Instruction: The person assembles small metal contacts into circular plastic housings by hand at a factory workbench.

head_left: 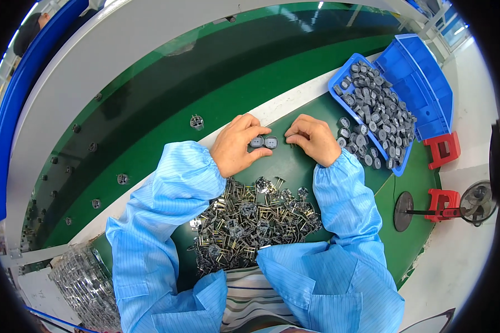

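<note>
My left hand (pixel 240 143) is closed round two small grey plastic housings (pixel 270 142), held side by side between thumb and fingers above the green table. To the right of them my right hand (pixel 314 137) is pinched, thumb against fingertips. A tiny dark bit shows under its fingertips, too small to name. Below both hands, close to my body, lies a heap of small circuit parts with thin metal pins (pixel 250 227). Loose grey housings (pixel 361 140) sit just right of my right hand.
A blue bin (pixel 337 80) full of grey housings tilts at the right, with another blue bin (pixel 414 77) behind it. A green conveyor belt (pixel 155 125) carrying scattered parts (pixel 196 122) curves past the far side. Red stools (pixel 443 150) and a fan (pixel 476 202) stand at the right.
</note>
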The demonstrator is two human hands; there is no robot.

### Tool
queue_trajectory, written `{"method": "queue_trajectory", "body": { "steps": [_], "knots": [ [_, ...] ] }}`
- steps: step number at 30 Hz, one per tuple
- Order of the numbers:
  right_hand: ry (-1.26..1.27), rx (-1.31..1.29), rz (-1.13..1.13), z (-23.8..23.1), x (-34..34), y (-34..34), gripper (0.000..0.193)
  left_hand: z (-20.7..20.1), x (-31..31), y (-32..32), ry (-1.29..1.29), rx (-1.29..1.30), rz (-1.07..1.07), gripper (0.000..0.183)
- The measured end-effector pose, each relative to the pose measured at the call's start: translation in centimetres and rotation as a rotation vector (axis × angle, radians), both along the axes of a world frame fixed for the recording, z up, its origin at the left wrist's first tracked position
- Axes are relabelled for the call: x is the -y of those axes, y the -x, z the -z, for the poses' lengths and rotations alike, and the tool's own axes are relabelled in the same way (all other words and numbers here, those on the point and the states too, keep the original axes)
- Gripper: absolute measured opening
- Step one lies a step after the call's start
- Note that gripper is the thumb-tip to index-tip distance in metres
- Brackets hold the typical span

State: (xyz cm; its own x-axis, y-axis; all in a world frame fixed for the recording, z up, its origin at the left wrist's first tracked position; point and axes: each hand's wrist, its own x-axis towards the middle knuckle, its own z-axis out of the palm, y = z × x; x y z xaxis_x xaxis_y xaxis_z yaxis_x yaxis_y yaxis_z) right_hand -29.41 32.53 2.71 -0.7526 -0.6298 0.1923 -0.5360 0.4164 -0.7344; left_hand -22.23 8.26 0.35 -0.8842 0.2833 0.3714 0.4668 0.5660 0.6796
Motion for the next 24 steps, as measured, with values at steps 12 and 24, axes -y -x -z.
{"method": "queue_trajectory", "body": {
  "steps": [12,24],
  "knots": [
    [-0.039,-0.170,0.166,1.3,0.8,-0.3,0.011,0.0,0.0,0.1,0.032,-0.010,0.023,0.034],
    [-0.025,-0.122,-0.086,0.9,-0.7,0.2,0.018,-0.2,-0.2,0.2,0.061,0.005,0.062,0.036]
  ]
}}
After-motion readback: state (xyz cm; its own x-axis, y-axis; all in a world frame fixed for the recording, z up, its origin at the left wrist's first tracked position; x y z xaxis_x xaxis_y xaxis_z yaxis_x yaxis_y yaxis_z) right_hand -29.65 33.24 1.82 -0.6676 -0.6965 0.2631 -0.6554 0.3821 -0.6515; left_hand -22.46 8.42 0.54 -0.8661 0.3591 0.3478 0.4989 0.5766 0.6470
